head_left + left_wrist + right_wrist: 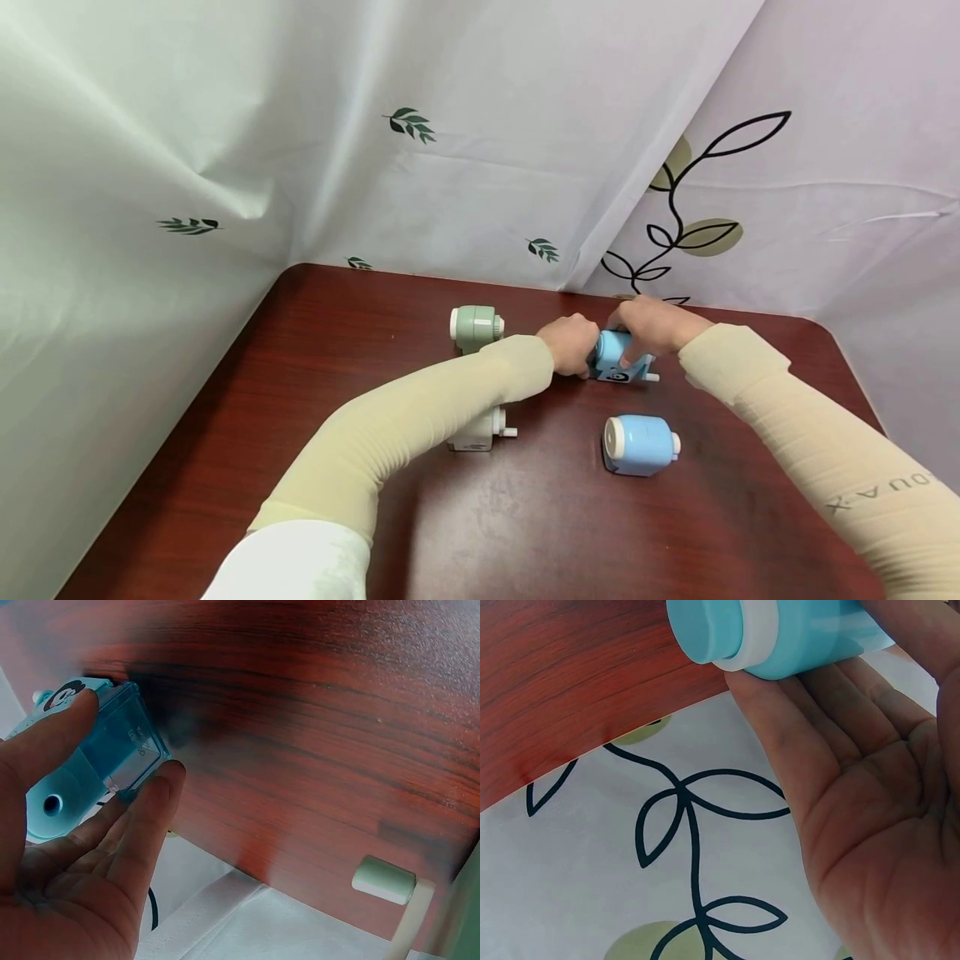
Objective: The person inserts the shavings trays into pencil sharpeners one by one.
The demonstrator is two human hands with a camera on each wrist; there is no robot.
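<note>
A light blue hand-crank pencil sharpener (613,345) with a cartoon face on its side stands between both hands near the table's far edge. My left hand (567,343) holds its front end; in the left wrist view the thumb lies on one side and fingers on the other, about the clear drawer (131,739). The round pencil hole (52,805) faces that wrist camera. My right hand (654,327) grips the sharpener's body from above and behind. In the right wrist view the thumb and fingers lie on opposite sides of the blue body (810,637).
Another blue sharpener (641,446) stands nearer on the right. A green sharpener (474,325) is at the back, left of the hands. A greyish-white sharpener (472,435) is partly hidden under the left forearm. Behind the brown table (525,525) hangs a white leaf-patterned curtain (480,200).
</note>
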